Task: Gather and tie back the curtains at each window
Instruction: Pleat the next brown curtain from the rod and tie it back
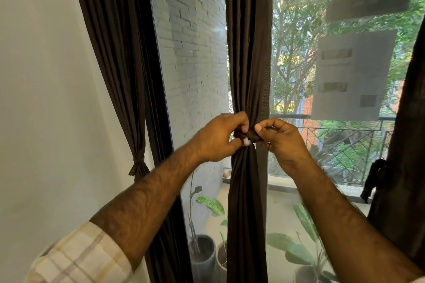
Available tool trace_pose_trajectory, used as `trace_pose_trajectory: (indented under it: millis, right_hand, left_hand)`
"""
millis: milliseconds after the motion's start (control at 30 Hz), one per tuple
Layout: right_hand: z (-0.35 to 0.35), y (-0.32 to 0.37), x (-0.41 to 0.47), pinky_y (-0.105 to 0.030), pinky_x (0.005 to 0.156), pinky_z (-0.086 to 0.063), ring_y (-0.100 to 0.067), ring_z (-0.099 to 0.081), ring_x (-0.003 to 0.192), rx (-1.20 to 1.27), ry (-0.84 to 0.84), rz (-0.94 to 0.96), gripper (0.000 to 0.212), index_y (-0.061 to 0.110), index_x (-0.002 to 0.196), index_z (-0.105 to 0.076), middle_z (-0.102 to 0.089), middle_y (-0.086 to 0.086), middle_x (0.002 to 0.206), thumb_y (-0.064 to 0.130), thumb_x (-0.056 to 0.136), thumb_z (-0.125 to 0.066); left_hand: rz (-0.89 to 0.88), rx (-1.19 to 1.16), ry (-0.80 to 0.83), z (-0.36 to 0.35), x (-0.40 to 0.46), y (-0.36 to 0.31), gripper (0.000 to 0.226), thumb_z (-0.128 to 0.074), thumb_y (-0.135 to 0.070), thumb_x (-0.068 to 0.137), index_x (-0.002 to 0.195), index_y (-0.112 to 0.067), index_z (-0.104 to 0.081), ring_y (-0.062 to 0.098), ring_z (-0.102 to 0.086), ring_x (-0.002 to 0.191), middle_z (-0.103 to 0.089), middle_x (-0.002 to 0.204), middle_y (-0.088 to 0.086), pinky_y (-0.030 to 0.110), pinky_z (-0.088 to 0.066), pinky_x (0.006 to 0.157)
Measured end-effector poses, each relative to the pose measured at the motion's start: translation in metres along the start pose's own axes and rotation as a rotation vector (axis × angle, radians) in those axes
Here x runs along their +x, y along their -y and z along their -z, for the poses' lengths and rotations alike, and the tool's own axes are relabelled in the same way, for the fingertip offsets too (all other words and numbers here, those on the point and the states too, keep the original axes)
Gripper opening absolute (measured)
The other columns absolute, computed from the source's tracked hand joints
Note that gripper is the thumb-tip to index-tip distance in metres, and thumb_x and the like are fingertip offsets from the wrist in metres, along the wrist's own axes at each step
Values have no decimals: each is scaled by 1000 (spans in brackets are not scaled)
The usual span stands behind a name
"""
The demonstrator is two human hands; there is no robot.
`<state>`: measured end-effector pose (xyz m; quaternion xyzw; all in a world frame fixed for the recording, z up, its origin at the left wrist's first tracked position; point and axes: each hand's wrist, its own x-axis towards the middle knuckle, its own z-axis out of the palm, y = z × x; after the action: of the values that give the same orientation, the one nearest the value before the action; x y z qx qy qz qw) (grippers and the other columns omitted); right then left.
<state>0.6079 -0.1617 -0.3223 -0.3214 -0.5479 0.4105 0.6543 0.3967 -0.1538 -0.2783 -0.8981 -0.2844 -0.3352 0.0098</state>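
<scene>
Now the left hand (216, 139) and right hand (279, 136) both pinch the tie (250, 136) around the middle curtain (247, 64); loosen either pinch and the gathered folds could spill.

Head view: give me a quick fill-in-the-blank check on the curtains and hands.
1. Both hands grip the tie band around the ____ curtain.
2. The left curtain is already ____ back.
3. The left hand is ____ on the band.
4. Beyond the glass stand potted ____.

Missing words: middle; tied; shut; plants
</scene>
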Motion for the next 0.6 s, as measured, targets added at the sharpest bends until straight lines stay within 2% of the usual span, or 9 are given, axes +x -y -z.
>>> trace_pose_trajectory:
  millis: [67, 133, 200, 267, 367, 433, 500, 533, 600]
  right_hand:
    - [2, -2, 1, -30, 65, -47, -20, -66, 71, 22, -1, -27, 12, 17, 86, -76, -74, -7, 81, 24, 79, -83]
    - [3, -3, 2, -31, 66, -46, -20, -65, 72, 35, -3, -29, 6, 16, 89, -76, -74, -7, 81, 17, 85, -80]
    - [4, -4, 2, -32, 68, -47, -22, -66, 77, 8, 4, -26, 11, 14, 98, -77, -75, -13, 88, 5, 92, -75]
    - [4, -4, 2, -30, 70, -49, -26, -62, 82, -64, 39, -7, 22, 13, 107, -77, -71, -26, 97, -3, 94, -71]
    - [0, -2, -1, -22, 67, -47, -13, -56, 71, -125, 82, 50, 25, 13, 104, -77, -69, -14, 86, -8, 92, -71]
    - [-1, 0, -2, -18, 67, -49, -5, -58, 66, -138, 110, 67, 23, 11, 102, -77, -70, 3, 74, -8, 92, -71]
    - [-2, 1, -2, -17, 69, -51, -4, -61, 68, -161, 129, 83, 22, 10, 103, -78, -72, 8, 73, -7, 92, -73]
    - [-4, 2, -2, -17, 70, -52, -4, -62, 69, -181, 133, 95, 21, 11, 103, -79, -73, 8, 75, -6, 91, -74]
    - [-9, 3, 0, -19, 70, -52, -5, -62, 68, -202, 121, 105, 21, 12, 102, -79, -72, 9, 74, -6, 90, -75]
  left_hand:
    - [-44, 65, -112, -5, -5, 3, 16, -77, -15, 93, 105, -20, -68, 3, -54, 89, -63, 98, -11, 27, -47, 77]
    - [-89, 126, -227, -9, -10, 6, 13, -79, -15, 93, 105, -20, -76, 5, -55, 101, -64, 114, -6, 22, -49, 87]
    - [-67, 102, -317, -9, -13, 9, 11, -82, -17, 92, 103, -20, -79, 7, -56, 98, -62, 114, -5, 18, -48, 84]
    - [31, -117, -321, -12, -17, 12, 9, -83, -13, 92, 99, -17, -80, 11, -63, 86, -68, 97, -5, 23, -52, 77]
    - [350, -553, -248, -16, -22, 12, 9, -80, -5, 93, 94, -13, -78, 21, -74, 76, -74, 91, 5, 37, -64, 74]
    - [520, -811, -230, -13, -25, 8, 4, -76, 0, 95, 96, -4, -76, 29, -78, 83, -76, 93, 13, 41, -67, 81]
    - [667, -1090, -227, -8, -26, 3, 4, -73, 0, 97, 93, 1, -74, 35, -79, 97, -77, 95, 17, 42, -65, 93]
    - [715, -1181, -238, -7, -26, 3, 8, -73, -2, 97, 89, 1, -73, 35, -79, 100, -77, 95, 17, 43, -65, 95]
    - [759, -1197, -278, -7, -26, 4, 9, -75, 0, 95, 88, -3, -69, 33, -80, 96, -76, 93, 18, 41, -66, 90]
